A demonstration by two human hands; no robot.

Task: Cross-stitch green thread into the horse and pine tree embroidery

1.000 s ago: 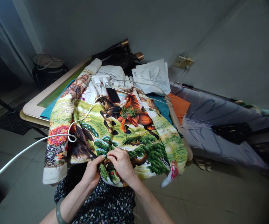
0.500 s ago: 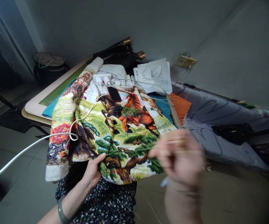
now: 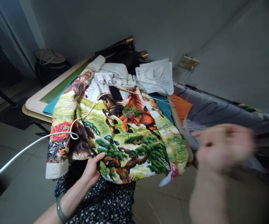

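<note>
A cross-stitch cloth with horses and green pine branches spreads over the table's near side, its left side rolled up. My left hand pinches its lower edge, thumb on top and the other fingers underneath. Off to the right of the cloth, my right hand is raised and smeared by motion. Its fingers look curled together; what they hold, if anything, cannot be made out. A tangle of green thread lies on the red horse, close to a dark phone.
A white cable crosses the cloth from the left to a white power strip. Behind it are white paper bags and a black bag. A wall socket is at the back right, above a grey-covered surface.
My right hand has swung outward to the right, away from the cloth. The green thread stretched towards it earlier no longer shows clearly. My left hand keeps its hold.
</note>
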